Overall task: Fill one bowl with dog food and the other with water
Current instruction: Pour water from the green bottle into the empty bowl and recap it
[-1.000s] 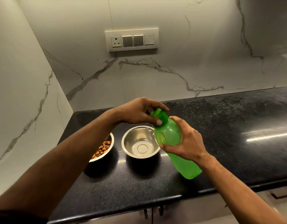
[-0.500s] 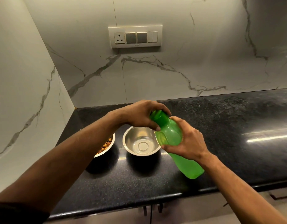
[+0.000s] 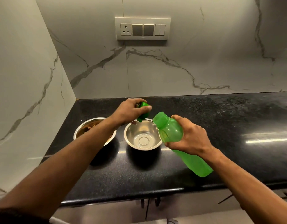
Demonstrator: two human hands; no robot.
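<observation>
Two steel bowls stand side by side on the black counter (image 3: 220, 126). The left bowl (image 3: 84, 126) holds brown dog food and is partly hidden by my left forearm. The right bowl (image 3: 143, 138) holds nothing. My right hand (image 3: 191, 136) grips a green plastic bottle (image 3: 171, 131), tilted with its uncapped mouth toward the right bowl's rim. My left hand (image 3: 130, 110) holds the green cap (image 3: 143, 113) just behind that bowl, apart from the bottle.
Marble walls close the counter at the back and left. A switch panel with a socket (image 3: 142, 29) is on the back wall. The counter's front edge (image 3: 139, 194) runs above cabinet doors.
The cap has come off the bottle: my left hand lifted it away to the left and back. The bottle's open mouth now shows, and the view has shifted slightly.
</observation>
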